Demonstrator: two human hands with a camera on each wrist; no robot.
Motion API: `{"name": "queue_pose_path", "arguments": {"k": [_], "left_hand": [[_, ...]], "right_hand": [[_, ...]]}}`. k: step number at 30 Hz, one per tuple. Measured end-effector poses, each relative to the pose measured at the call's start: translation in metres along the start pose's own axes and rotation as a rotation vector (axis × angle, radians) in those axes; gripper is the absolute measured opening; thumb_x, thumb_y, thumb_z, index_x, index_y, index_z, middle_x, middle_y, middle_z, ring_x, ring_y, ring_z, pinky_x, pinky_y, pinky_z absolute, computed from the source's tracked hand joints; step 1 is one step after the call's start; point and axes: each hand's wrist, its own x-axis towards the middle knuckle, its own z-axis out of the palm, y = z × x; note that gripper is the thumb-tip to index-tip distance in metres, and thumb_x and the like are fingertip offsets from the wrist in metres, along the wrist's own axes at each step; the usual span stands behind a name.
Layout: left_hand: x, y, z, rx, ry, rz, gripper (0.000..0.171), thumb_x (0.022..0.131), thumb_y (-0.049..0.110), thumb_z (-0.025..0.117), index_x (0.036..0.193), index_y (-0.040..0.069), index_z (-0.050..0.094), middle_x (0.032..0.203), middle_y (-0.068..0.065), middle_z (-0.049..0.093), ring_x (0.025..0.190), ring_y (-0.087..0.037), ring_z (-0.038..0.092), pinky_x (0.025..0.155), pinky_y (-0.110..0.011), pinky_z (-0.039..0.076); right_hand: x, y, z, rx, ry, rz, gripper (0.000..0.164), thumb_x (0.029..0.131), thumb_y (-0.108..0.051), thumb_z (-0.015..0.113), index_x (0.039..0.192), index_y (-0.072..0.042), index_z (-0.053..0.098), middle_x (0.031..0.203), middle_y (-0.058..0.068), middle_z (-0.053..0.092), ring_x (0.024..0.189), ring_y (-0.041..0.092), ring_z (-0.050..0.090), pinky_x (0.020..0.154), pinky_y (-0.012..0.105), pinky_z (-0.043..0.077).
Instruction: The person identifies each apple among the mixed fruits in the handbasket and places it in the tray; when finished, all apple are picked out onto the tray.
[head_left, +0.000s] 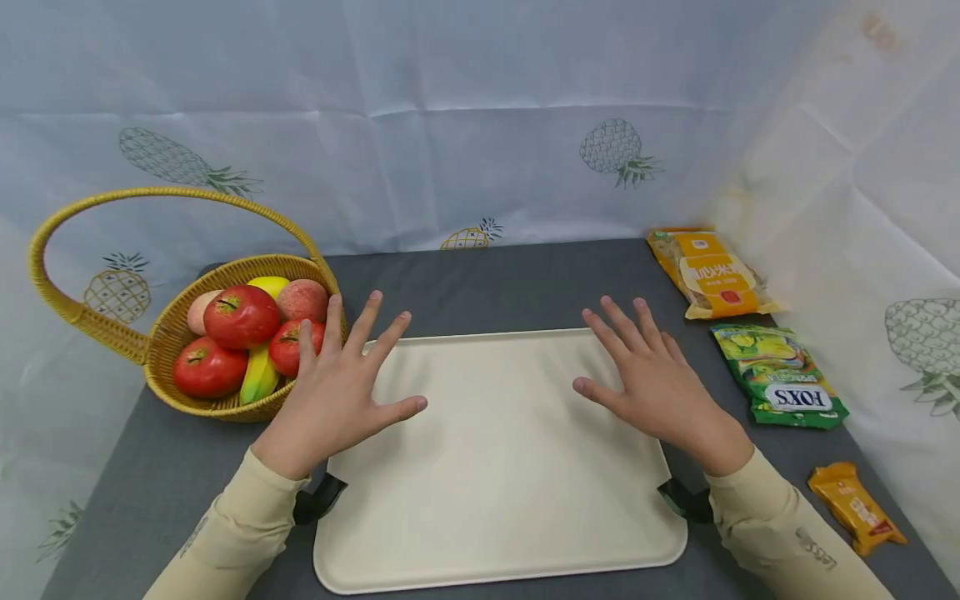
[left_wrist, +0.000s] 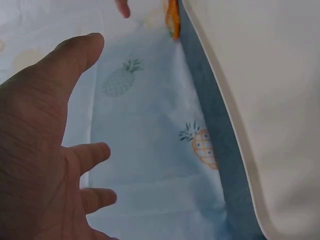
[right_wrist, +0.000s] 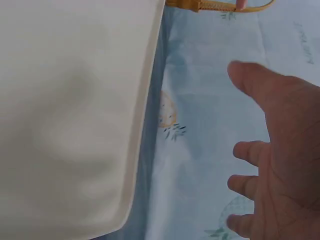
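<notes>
My left hand (head_left: pixel 337 396) hovers with spread fingers over the left side of a cream tray (head_left: pixel 498 467), holding nothing. Over the tray's right side, my right hand (head_left: pixel 656 383) is spread in the same way, also holding nothing. Beside the left hand stands a yellow wicker basket (head_left: pixel 161 379) with a tall handle. It holds red apples (head_left: pixel 242 317), peaches (head_left: pixel 302 300) and a yellow-green banana (head_left: pixel 259 375). In the left wrist view the left hand (left_wrist: pixel 40 140) shows its palm; the right wrist view shows the right palm (right_wrist: pixel 290 155).
Along the right edge of the grey table (head_left: pixel 480 287) lie an orange food bag (head_left: pixel 712 273), a green FOX'S bag (head_left: pixel 780 375) and a small orange packet (head_left: pixel 857 508). A pale curtain (head_left: pixel 465 67) with pineapple prints hangs behind and at the sides.
</notes>
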Motion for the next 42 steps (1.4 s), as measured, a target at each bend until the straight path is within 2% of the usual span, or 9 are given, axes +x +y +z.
{"name": "queue_pose_path", "arguments": {"k": [3, 9, 16, 19, 22, 26, 30, 36, 42], "left_hand": [[-0.003, -0.004, 0.0, -0.01, 0.004, -0.02, 0.099, 0.083, 0.07, 0.068, 0.162, 0.022, 0.03, 0.17, -0.011, 0.003, 0.149, -0.048, -0.015, 0.106, -0.08, 0.002], [-0.009, -0.02, -0.004, -0.061, 0.082, -0.048, 0.088, 0.087, 0.053, 0.075, 0.157, 0.014, 0.038, 0.166, -0.018, 0.017, 0.151, -0.048, 0.003, 0.11, -0.076, 0.013], [-0.015, -0.055, -0.018, -0.092, 0.223, -0.054, 0.074, 0.087, 0.034, 0.08, 0.147, 0.005, 0.048, 0.155, -0.023, 0.034, 0.143, -0.045, 0.029, 0.109, -0.069, 0.027], [-0.017, -0.073, -0.026, -0.115, 0.254, -0.081, 0.071, 0.088, 0.031, 0.08, 0.146, 0.004, 0.049, 0.153, -0.025, 0.037, 0.138, -0.046, 0.034, 0.105, -0.07, 0.031], [-0.019, -0.092, -0.034, -0.121, 0.262, -0.102, 0.068, 0.089, 0.028, 0.079, 0.144, 0.001, 0.05, 0.151, -0.028, 0.036, 0.137, -0.049, 0.033, 0.103, -0.071, 0.032], [-0.023, -0.115, -0.042, -0.123, 0.217, -0.155, 0.068, 0.091, 0.03, 0.075, 0.146, 0.001, 0.046, 0.155, -0.029, 0.029, 0.142, -0.053, 0.023, 0.101, -0.076, 0.03], [-0.021, -0.135, -0.046, -0.119, 0.146, -0.178, 0.07, 0.093, 0.032, 0.073, 0.149, 0.002, 0.042, 0.157, -0.029, 0.025, 0.141, -0.057, 0.02, 0.098, -0.079, 0.029], [-0.016, -0.157, -0.042, -0.16, 0.036, -0.149, 0.075, 0.093, 0.03, 0.075, 0.151, 0.0, 0.038, 0.155, -0.03, 0.025, 0.134, -0.057, 0.028, 0.092, -0.078, 0.038], [-0.014, -0.173, -0.034, -0.205, 0.021, -0.124, 0.075, 0.09, 0.023, 0.079, 0.15, 0.004, 0.039, 0.153, -0.029, 0.027, 0.128, -0.055, 0.036, 0.09, -0.077, 0.04]], "right_hand": [[-0.001, 0.012, 0.005, 0.044, -0.046, 0.054, 0.092, 0.096, -0.056, 0.063, 0.165, -0.022, 0.012, 0.164, 0.019, 0.021, 0.142, 0.048, 0.031, 0.095, 0.071, 0.042], [-0.019, 0.042, 0.027, 0.138, -0.167, 0.129, 0.086, 0.101, -0.036, 0.063, 0.163, -0.01, 0.009, 0.149, 0.036, 0.038, 0.106, 0.046, 0.063, 0.074, 0.057, 0.055], [-0.038, 0.056, 0.044, 0.226, -0.122, 0.088, 0.076, 0.101, -0.02, 0.063, 0.16, -0.003, 0.018, 0.141, 0.033, 0.049, 0.099, 0.035, 0.066, 0.077, 0.053, 0.056], [-0.04, 0.059, 0.047, 0.25, -0.121, 0.053, 0.073, 0.101, -0.015, 0.063, 0.159, -0.001, 0.02, 0.118, 0.024, 0.062, 0.082, 0.023, 0.064, 0.069, 0.042, 0.055], [-0.039, 0.061, 0.049, 0.269, -0.133, 0.022, 0.073, 0.101, -0.012, 0.061, 0.159, 0.0, 0.019, 0.092, 0.008, 0.058, 0.069, 0.012, 0.053, 0.06, 0.03, 0.045], [-0.039, 0.065, 0.05, 0.286, -0.136, -0.013, 0.073, 0.1, -0.009, 0.062, 0.158, 0.003, 0.02, 0.081, 0.0, 0.047, 0.063, 0.009, 0.047, 0.056, 0.027, 0.04], [-0.041, 0.068, 0.051, 0.305, -0.138, -0.021, 0.073, 0.1, -0.01, 0.062, 0.159, 0.003, 0.02, 0.081, -0.001, 0.045, 0.063, 0.008, 0.045, 0.057, 0.026, 0.039], [-0.042, 0.07, 0.052, 0.351, -0.136, -0.01, 0.072, 0.1, -0.013, 0.064, 0.159, -0.001, 0.025, 0.08, -0.003, 0.047, 0.06, 0.007, 0.042, 0.055, 0.027, 0.037], [-0.042, 0.076, 0.053, 0.38, -0.099, -0.035, 0.067, 0.099, -0.012, 0.067, 0.157, -0.003, 0.033, 0.079, -0.005, 0.047, 0.059, 0.005, 0.042, 0.054, 0.025, 0.038]]}}
